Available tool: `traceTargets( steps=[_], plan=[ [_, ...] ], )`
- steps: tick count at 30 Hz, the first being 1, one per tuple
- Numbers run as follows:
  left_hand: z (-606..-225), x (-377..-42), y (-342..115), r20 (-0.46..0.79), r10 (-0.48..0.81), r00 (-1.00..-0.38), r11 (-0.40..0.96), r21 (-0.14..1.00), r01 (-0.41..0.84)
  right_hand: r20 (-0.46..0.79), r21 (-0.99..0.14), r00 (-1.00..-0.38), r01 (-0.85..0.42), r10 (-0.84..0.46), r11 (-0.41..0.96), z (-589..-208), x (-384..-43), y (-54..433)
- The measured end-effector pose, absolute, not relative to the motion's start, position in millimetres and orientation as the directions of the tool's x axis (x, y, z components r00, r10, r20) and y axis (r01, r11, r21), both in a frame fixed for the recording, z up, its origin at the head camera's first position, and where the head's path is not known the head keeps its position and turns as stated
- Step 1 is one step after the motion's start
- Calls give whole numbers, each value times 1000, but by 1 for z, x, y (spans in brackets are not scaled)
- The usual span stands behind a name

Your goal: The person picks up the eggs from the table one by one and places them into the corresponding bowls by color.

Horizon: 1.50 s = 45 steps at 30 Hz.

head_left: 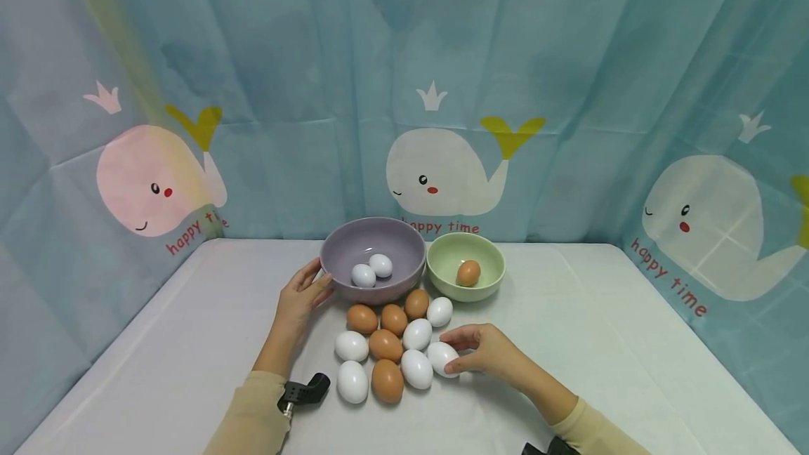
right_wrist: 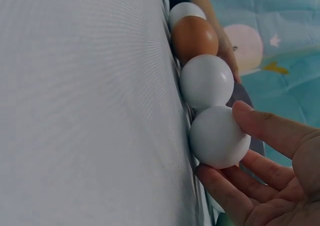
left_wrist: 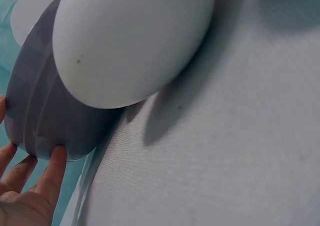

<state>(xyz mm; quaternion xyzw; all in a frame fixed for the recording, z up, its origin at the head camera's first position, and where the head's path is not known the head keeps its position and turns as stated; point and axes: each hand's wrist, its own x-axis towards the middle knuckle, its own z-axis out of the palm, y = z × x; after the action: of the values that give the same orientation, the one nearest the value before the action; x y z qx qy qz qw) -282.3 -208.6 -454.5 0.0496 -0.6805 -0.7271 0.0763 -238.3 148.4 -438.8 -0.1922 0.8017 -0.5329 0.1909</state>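
Note:
My left hand [head_left: 305, 295] rests against the left side of a purple bowl [head_left: 341, 248]; in the left wrist view, its spread fingertips touch the outer wall. Two white eggs [head_left: 364, 276] lie inside that bowl. With thumb and fingers, my right hand [head_left: 489, 354] pinches a white egg [right_wrist: 219, 137] at the right end of the front row on the table. Brown eggs [head_left: 387, 381] and other white eggs [head_left: 417, 369] lie grouped in front of the bowls. Close to the left wrist camera, a white egg [left_wrist: 132, 40] hides part of the purple bowl.
A green bowl [head_left: 442, 251] holding one brown egg [head_left: 468, 273] stands right beside the purple one. Both bowls are near the back edge of the white table [head_left: 600, 343]. Behind hangs a blue curtain [head_left: 284, 90] printed with whales.

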Motion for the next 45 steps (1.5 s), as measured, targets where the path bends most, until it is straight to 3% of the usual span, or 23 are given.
traceTargets(
  steps=[35,45],
  plan=[
    [-452,-284,-205,37,-206,-978,-65,997,52,-88,-934,-883,-87,-460,346,-425,-236,148],
    [-450,-282,-206,9,-197,-980,-72,997,24,-63,-935,-906,-93,-419,341,-408,-250,139]
  ],
)
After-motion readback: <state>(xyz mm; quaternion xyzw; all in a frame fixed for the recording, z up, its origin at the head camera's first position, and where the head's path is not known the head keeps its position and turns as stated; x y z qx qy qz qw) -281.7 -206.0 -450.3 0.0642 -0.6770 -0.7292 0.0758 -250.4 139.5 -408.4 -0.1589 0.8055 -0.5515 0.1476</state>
